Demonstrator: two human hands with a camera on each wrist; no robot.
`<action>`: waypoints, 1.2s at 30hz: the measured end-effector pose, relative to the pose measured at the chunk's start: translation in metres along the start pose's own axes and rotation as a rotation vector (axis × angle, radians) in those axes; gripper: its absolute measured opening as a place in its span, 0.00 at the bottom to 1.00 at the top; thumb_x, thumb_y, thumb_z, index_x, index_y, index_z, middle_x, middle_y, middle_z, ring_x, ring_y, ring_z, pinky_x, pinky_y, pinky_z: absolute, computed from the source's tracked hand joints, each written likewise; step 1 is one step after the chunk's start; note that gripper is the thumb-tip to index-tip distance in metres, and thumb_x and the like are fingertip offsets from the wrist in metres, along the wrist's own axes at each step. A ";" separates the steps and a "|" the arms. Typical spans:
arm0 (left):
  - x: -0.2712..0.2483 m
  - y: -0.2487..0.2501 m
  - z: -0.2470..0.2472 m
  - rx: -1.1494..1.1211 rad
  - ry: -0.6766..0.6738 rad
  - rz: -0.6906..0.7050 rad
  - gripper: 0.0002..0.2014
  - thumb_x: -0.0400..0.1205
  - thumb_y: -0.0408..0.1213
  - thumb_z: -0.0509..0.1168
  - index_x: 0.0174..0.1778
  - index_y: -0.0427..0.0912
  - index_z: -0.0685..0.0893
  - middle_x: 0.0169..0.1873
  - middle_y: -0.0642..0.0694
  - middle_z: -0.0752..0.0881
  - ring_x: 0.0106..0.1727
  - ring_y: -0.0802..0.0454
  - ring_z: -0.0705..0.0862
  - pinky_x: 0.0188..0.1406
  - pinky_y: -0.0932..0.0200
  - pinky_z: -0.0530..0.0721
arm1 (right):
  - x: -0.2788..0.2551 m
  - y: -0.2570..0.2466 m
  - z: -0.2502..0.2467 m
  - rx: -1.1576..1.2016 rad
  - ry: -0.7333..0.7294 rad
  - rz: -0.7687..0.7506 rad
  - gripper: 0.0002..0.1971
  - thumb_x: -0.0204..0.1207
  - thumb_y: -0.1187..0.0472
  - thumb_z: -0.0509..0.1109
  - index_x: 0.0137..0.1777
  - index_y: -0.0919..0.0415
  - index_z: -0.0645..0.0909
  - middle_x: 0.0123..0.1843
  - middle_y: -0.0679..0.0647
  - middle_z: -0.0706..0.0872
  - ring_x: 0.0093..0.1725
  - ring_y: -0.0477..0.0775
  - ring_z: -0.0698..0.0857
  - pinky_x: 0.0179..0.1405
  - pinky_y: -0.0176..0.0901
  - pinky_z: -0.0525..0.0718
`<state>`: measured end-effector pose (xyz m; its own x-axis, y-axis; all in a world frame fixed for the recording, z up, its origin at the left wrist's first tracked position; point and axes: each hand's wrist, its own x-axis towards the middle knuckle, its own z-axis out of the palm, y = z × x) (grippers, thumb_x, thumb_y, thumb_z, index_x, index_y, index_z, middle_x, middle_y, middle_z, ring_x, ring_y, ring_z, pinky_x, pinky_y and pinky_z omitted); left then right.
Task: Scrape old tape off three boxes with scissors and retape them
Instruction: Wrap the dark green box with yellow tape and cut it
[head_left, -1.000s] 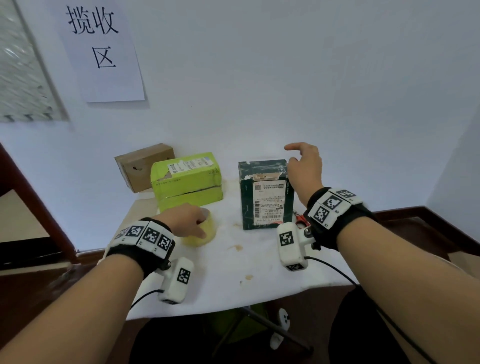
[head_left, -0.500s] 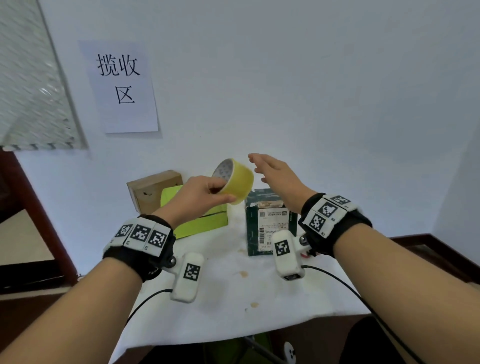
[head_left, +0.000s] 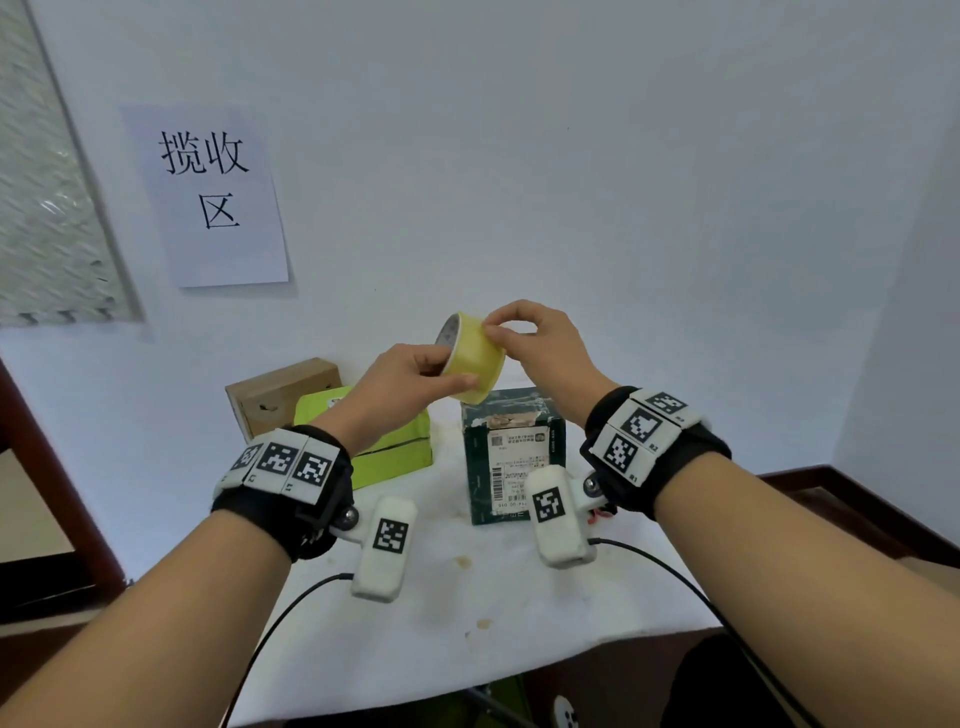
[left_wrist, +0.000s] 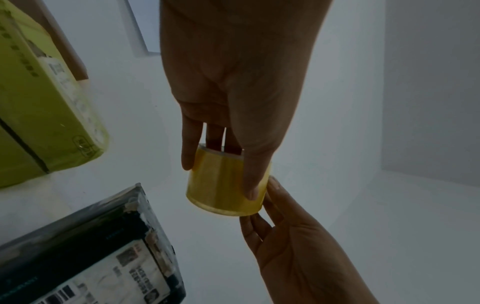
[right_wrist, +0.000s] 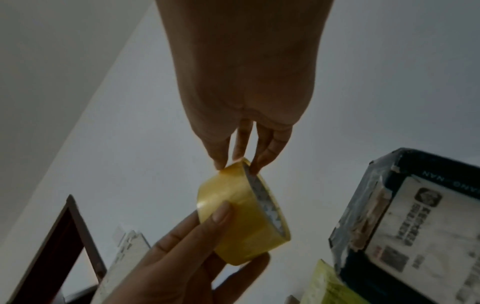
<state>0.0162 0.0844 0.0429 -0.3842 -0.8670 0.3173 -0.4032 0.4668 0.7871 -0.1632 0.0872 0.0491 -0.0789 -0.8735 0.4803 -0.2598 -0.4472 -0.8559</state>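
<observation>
A yellow tape roll (head_left: 475, 358) is held up in the air above the dark green box (head_left: 511, 452). My left hand (head_left: 415, 379) grips the roll from below and behind, thumb across its yellow band (left_wrist: 226, 185). My right hand (head_left: 524, 338) pinches at the roll's top edge with thumb and fingertips (right_wrist: 221, 162) on the roll (right_wrist: 241, 218). The dark green box stands upright on the white table (head_left: 467, 613), with a shipping label on its front and torn tape on top. A lime green box (head_left: 395, 457) and a brown cardboard box (head_left: 283, 395) lie behind my left wrist.
The table stands against a white wall with a paper sign (head_left: 208, 192). A small red object (head_left: 602, 512) peeks out behind my right wrist camera. Dark wooden trim (head_left: 52, 493) runs at left, and cables hang from both wrist units over the table's front edge.
My left hand lifted the tape roll off the table and raised it above the dark green box. My right hand left the box and came in to pinch the roll's top edge.
</observation>
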 end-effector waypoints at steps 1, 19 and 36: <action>0.000 0.003 0.001 -0.014 -0.035 -0.007 0.10 0.80 0.43 0.71 0.56 0.50 0.90 0.49 0.53 0.91 0.58 0.53 0.87 0.66 0.50 0.81 | 0.001 0.000 0.000 0.008 0.010 0.001 0.06 0.77 0.61 0.71 0.41 0.49 0.84 0.52 0.46 0.87 0.51 0.52 0.85 0.57 0.53 0.84; 0.018 0.023 0.017 -0.124 0.097 -0.033 0.09 0.78 0.38 0.73 0.53 0.43 0.86 0.41 0.49 0.89 0.42 0.59 0.86 0.50 0.63 0.81 | -0.019 0.003 -0.005 -0.083 0.080 0.102 0.06 0.77 0.55 0.71 0.46 0.54 0.88 0.53 0.48 0.86 0.58 0.49 0.83 0.62 0.48 0.80; 0.014 0.004 0.045 -0.102 0.029 -0.183 0.05 0.79 0.35 0.72 0.42 0.36 0.87 0.39 0.40 0.86 0.37 0.54 0.82 0.42 0.62 0.84 | -0.044 0.019 -0.017 -0.197 -0.033 0.369 0.29 0.75 0.47 0.72 0.70 0.54 0.64 0.59 0.54 0.78 0.55 0.52 0.80 0.52 0.44 0.80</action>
<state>-0.0279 0.0822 0.0268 -0.2877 -0.9411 0.1778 -0.3774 0.2820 0.8821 -0.1810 0.1204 0.0144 -0.1714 -0.9753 0.1392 -0.3993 -0.0604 -0.9148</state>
